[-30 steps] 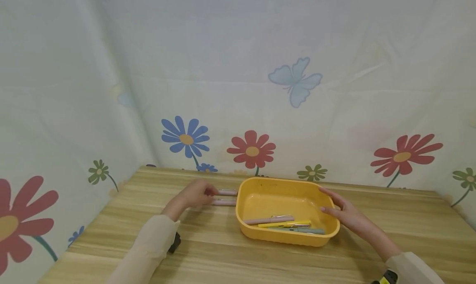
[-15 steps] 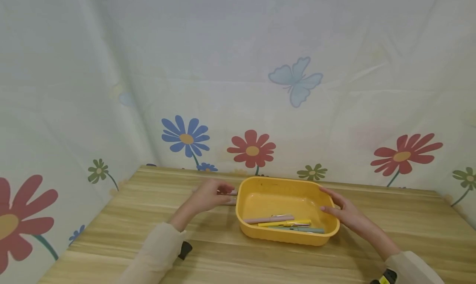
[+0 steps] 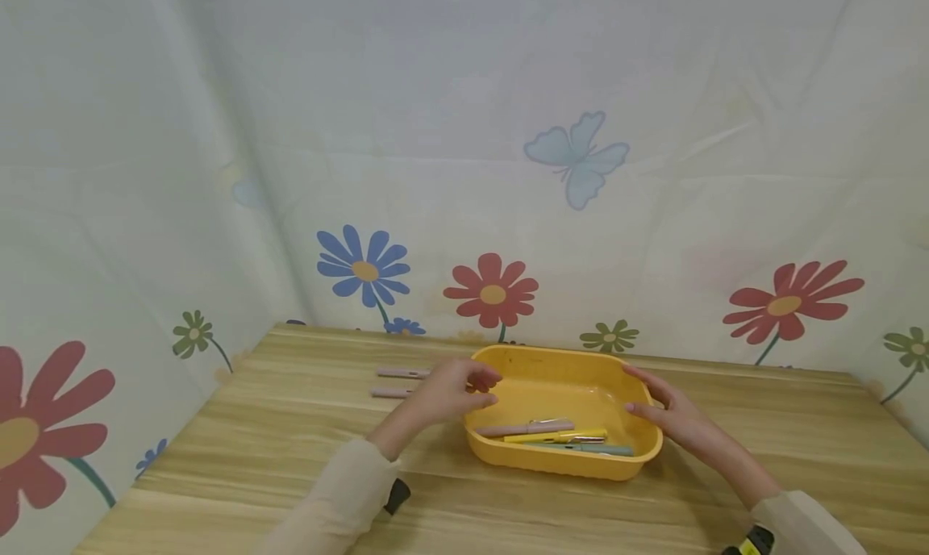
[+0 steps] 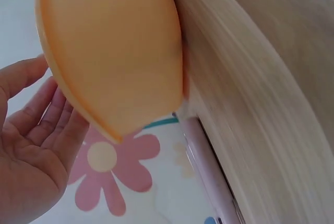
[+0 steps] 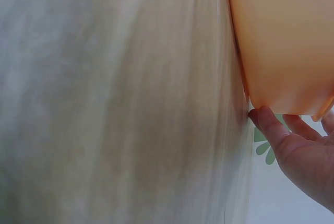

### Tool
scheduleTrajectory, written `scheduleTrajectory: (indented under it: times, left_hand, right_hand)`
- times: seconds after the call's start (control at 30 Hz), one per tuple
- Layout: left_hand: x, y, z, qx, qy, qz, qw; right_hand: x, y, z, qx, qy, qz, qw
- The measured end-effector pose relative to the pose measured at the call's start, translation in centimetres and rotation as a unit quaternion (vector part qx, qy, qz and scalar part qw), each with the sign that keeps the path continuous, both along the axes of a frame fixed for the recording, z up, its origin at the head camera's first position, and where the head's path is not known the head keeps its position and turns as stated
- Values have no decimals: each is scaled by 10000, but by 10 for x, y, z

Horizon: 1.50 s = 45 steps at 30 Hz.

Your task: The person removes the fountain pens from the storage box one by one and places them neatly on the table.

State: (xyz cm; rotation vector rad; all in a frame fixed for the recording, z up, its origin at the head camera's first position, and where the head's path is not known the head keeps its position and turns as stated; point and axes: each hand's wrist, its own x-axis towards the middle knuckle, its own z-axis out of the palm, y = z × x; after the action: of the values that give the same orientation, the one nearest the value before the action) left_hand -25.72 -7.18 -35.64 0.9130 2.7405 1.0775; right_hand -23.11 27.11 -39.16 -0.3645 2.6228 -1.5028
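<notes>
A yellow plastic bin [image 3: 566, 465] stands on the table, holding a pale pink pen [image 3: 518, 430], a yellow pen [image 3: 551, 437] and a grey-green pen [image 3: 602, 450] along its near side. My left hand [image 3: 450, 390] is at the bin's left rim, its loosely bent fingers over the rim and nothing between them. In the left wrist view, those fingers reach behind the rim. At the bin's right end, my right hand [image 3: 682, 418] grips the rim. Left of the bin lie two pale pink pens, a far pen [image 3: 399, 373] and a near pen [image 3: 388, 392], partly hidden by my left hand.
The wood-grain table [image 3: 435, 515] runs back to a flower-printed cloth [image 3: 406, 176], which also hangs at both sides. Dark wrist devices show at both sleeves, such as the left wrist device [image 3: 397, 497].
My left hand has moved right from the two pink pens on the table to the bin's left rim, uncovering the pens' left ends. The bin and right hand have stayed put.
</notes>
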Motion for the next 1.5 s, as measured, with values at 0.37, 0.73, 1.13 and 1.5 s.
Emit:
scheduleTrajectory:
  times: [0.37, 0.73, 1.13, 1.5]
  left_hand:
    - [2, 32, -4, -543, -305, 110, 9980]
    - [-1, 49, -9, -1483, -54, 129, 9888]
    - [-2, 57, -14, -2147, 259, -59, 9763]
    - [-2, 59, -16, -2195, 174, -32, 9754]
  right_hand:
    - [-1, 1, -2, -105, -95, 55, 9999]
    - [0, 0, 0, -93, -139, 2, 9999]
    - [0, 1, -2, -112, -84, 51, 9999]
    - [0, 0, -2, -172, -91, 89, 9998]
